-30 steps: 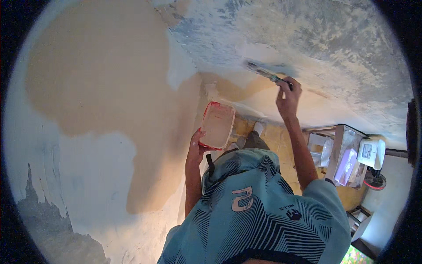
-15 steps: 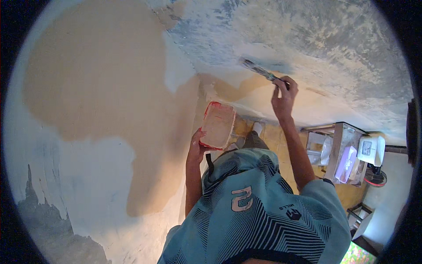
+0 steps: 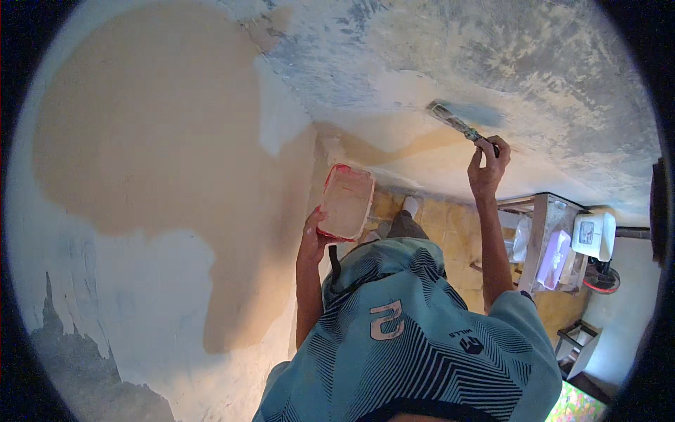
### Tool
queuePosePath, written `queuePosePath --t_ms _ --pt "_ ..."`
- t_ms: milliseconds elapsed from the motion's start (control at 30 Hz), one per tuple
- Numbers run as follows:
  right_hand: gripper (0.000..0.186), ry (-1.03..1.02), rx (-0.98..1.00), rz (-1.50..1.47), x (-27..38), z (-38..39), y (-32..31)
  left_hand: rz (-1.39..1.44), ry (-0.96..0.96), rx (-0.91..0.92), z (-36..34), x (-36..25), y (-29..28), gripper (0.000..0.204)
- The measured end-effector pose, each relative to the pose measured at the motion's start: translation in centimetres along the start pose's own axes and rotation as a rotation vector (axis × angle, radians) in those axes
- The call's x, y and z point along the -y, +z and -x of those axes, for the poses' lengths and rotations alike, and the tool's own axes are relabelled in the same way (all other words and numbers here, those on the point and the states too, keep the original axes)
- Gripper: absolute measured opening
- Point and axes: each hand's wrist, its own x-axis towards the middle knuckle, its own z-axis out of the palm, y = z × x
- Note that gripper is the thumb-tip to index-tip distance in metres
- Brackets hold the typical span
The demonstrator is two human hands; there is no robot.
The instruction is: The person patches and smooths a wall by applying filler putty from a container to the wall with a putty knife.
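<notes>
My left hand (image 3: 313,238) grips the near left corner of a shallow rectangular tub (image 3: 348,202). Its rim is red and smeared, and a beige paint-like coating lies inside. My right hand (image 3: 491,165) pinches the dark handle of a flat paintbrush (image 3: 455,121), raised to the far wall (image 3: 415,53). The brush's bristle end points up and left, at or close to the wall's surface; actual contact is hard to tell. Around it the wall shows tan paint, a pale patch and mottled grey-blue areas.
On my left rises another wall (image 3: 140,119) with a large tan area, pale stretches and grey peeling at the lower left. A wooden table (image 3: 545,211) stands at right, bearing a lilac container (image 3: 555,257) and a white tub (image 3: 593,235). Below are yellowish floor tiles (image 3: 457,225).
My right hand has carried the paintbrush to the right along the far wall, and slightly down. My left hand and the tub have barely moved.
</notes>
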Motion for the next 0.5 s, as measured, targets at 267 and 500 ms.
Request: queuePosePath --t_ms 267,500 --pt "0.034 0.022 0.130 -0.184 7.1 -1.9 4.8 0.009 -0.001 -0.035 -0.1 0.0 0.7 0.063" --pt "0.034 0.027 0.034 -0.121 5.4 -1.8 4.3 0.008 -0.022 -0.023 -0.4 0.6 0.4 0.067"
